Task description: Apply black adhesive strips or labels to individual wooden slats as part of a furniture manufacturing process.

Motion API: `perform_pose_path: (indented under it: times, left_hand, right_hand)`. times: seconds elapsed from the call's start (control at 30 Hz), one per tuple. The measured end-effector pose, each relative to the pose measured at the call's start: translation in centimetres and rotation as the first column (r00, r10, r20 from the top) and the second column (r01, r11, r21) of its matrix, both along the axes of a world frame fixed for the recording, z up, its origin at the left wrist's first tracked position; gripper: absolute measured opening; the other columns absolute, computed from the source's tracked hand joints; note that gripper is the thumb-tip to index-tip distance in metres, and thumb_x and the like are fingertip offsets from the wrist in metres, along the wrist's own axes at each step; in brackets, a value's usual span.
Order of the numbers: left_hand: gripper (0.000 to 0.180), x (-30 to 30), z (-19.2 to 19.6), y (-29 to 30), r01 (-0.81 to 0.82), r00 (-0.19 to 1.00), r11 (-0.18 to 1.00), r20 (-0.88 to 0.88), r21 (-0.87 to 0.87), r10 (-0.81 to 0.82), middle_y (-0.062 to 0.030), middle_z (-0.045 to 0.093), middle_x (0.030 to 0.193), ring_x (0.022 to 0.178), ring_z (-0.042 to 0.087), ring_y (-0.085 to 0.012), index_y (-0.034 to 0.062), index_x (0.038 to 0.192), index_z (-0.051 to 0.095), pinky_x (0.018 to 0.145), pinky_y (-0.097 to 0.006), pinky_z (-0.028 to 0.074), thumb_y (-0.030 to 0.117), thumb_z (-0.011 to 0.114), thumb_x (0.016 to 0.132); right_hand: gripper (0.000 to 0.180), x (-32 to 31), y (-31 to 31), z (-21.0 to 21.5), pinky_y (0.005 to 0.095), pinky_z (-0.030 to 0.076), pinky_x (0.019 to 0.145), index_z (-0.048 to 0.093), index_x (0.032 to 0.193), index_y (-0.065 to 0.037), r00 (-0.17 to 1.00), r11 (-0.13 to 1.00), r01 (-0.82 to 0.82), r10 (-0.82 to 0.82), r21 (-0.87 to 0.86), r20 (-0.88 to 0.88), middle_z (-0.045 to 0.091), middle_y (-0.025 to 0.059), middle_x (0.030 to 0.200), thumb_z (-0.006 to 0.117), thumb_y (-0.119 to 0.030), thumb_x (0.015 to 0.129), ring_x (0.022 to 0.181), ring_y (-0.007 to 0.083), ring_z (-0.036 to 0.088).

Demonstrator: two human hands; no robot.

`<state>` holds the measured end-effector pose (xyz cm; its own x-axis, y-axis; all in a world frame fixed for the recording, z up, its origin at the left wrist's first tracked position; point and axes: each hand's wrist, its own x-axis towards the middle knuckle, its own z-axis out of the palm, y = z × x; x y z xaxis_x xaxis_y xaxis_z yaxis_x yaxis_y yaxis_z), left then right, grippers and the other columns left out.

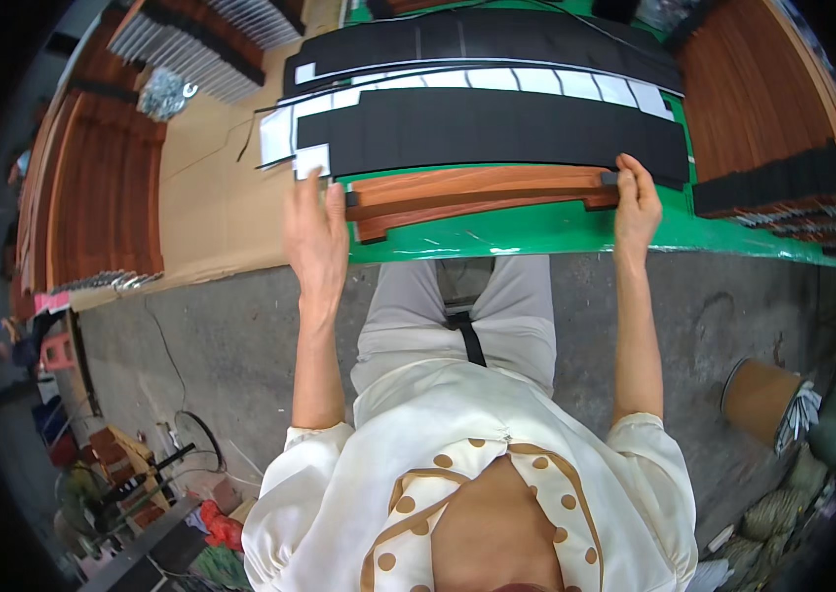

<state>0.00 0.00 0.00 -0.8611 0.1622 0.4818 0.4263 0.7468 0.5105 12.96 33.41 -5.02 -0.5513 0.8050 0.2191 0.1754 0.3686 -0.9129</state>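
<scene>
A long reddish-brown wood-grain board [477, 185] with notched ends lies across the table's near edge in front of me. A small black pad [350, 198] sits at its left end, and another black pad [609, 180] at its right end. My left hand [317, 229] is beside the left end, fingers stretched out and thumb apart. Its fingertips reach a small white square [312, 159] on the end of a black sheet strip [477, 131]. My right hand [638, 205] has its thumb and fingers closed at the board's right end, around the right pad.
Behind lie white strips [576, 84] and another black sheet [536, 44] on green covering [536, 229]. Stacked wood-grain boards stand left [107, 187] and right [754, 89]. A clear plastic bundle [163, 94] rests on the cardboard [206, 197]. A brown bin [760, 403] stands on the floor.
</scene>
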Motion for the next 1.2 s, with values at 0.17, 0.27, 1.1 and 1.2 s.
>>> perform_pose_path:
  times: [0.17, 0.27, 1.1, 1.2]
  left_hand:
    - [0.047, 0.0, 1.1, -0.6, 0.041, 0.9, 0.994, 0.428, 0.103, -0.082, -0.0233, 0.063, 0.084, 0.077, 0.061, -0.0374, -0.0024, 0.106, 0.062, 0.071, -0.042, 0.047, 0.04, 0.044, 0.096]
    - [0.045, 1.9, 0.2, -2.6, 0.016, 0.864, 0.983, 0.492, 0.183, -0.106, -0.0196, 0.066, 0.087, 0.076, 0.063, -0.0283, -0.0032, 0.11, 0.061, 0.071, -0.038, 0.048, 0.037, 0.052, 0.093]
    - [0.021, -8.3, 6.0, -19.7, -0.224, 0.911, 0.973, -0.342, 0.06, 0.231, -0.0154, 0.062, 0.102, 0.094, 0.06, -0.0309, 0.0008, 0.104, 0.061, 0.081, -0.04, 0.048, 0.001, 0.058, 0.082]
    - [0.024, -12.8, 12.2, -27.2, -0.569, 0.647, 0.82, -0.648, -0.059, 0.402, -0.0128, 0.06, 0.1, 0.097, 0.056, -0.0319, 0.0056, 0.106, 0.06, 0.085, -0.041, 0.044, 0.012, 0.061, 0.083]
  right_hand:
    - [0.03, 0.8, 1.2, 0.7, 0.0268, 0.043, 0.089, 0.059, 0.118, -0.002, 0.975, 0.975, -0.024, -0.026, 0.219, 0.22, 0.067, 0.0073, 0.106, 0.045, -0.019, 0.098, 0.102, 0.0159, 0.06]
    - [0.028, 2.3, -0.1, 3.1, 0.0256, 0.043, 0.089, 0.059, 0.118, -0.001, 0.946, 0.994, -0.049, 0.076, -0.094, 0.316, 0.065, 0.0049, 0.106, 0.049, -0.016, 0.096, 0.101, 0.0134, 0.058]
    - [0.026, 2.2, 0.9, 0.3, 0.0309, 0.041, 0.098, 0.055, 0.119, 0.004, 0.995, 0.988, 0.019, -0.004, 0.155, -0.098, 0.057, 0.0101, 0.12, 0.047, 0.0, 0.094, 0.112, 0.0184, 0.053]
    - [0.025, 0.4, -0.1, 1.3, 0.0293, 0.043, 0.097, 0.057, 0.117, 0.003, 0.994, 0.974, 0.002, 0.023, 0.225, -0.108, 0.059, 0.01, 0.119, 0.047, 0.0, 0.095, 0.109, 0.017, 0.055]
